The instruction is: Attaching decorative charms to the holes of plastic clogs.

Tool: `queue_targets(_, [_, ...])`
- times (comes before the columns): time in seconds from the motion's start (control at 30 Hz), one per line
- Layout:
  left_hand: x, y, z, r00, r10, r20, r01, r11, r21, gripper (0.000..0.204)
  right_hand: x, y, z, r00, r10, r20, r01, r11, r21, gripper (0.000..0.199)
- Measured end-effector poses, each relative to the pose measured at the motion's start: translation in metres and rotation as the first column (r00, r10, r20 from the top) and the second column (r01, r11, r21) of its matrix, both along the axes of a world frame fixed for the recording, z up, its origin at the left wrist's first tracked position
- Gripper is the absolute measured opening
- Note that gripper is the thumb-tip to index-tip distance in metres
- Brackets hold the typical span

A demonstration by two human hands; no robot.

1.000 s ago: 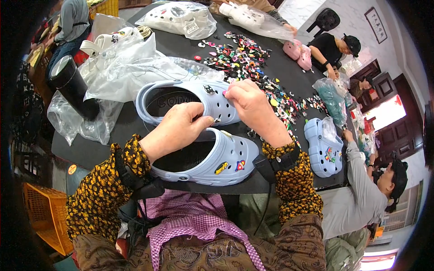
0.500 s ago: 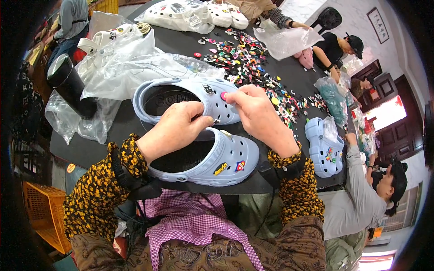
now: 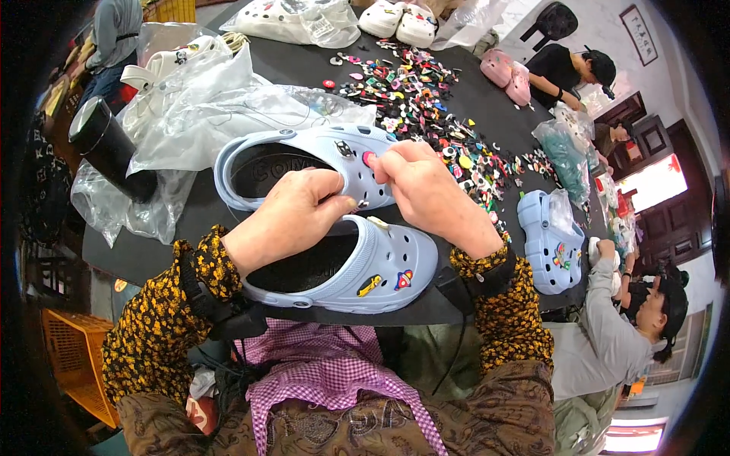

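Three light-blue clogs [image 3: 304, 163], two hands [image 3: 285, 220]

L hand [image 3: 285, 220], R hand [image 3: 433, 196], fingers pinched

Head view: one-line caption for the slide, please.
Both hands press a charm onto the far light-blue clog, with a second clog nearer.

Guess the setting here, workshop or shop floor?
Likely a small workshop where clogs are decorated by hand: a heap of small coloured charms on a black table, bagged white clogs, and people seated around with pale blue clogs.
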State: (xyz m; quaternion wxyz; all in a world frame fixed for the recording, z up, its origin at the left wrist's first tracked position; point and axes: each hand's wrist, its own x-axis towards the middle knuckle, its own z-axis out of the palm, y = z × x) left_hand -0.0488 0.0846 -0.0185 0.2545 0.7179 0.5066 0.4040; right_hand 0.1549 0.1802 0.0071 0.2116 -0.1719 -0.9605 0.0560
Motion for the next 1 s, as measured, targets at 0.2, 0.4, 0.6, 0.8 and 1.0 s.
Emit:
queue_targets(0.2, [0.003, 0.006, 0.004, 0.999, 0.05, -0.014, -0.05, 0.999, -0.012, 0.027, -0.001, 0.007, -0.006, 0.995, -0.044, -0.09, 0.048, 0.998, 0.049, 0.018])
queue_targets(0.4, [0.002, 0.008, -0.007, 0.996, 0.079, 0.035, -0.077, 0.995, -0.061, 0.029, 0.031, 0.028, 0.009, 0.958, -0.079, -0.275, 0.09, 0.996, 0.028, 0.013])
queue_targets(0.6, [0.001, 0.009, -0.009, 0.994, 0.105, 0.022, -0.105, 0.994, -0.028, 0.029, 0.1, 0.033, 0.001, 0.86, -0.431, -0.273, 0.339, 0.882, -0.327, 0.012])
queue_targets(0.8, [-0.003, -0.008, 0.006, 0.975, 0.146, -0.17, -0.125, 0.984, 0.125, 0.025, 0.134, 0.03, -0.034, 0.805, -0.531, -0.264, 0.357, 0.789, -0.5, 0.013])
queue_targets(1.0, [0.006, -0.05, 0.032, 0.879, 0.234, -0.415, -0.131, 0.957, 0.26, 0.038, 0.152, 0.028, -0.053, 0.809, -0.558, -0.184, 0.433, 0.778, -0.455, 0.011])
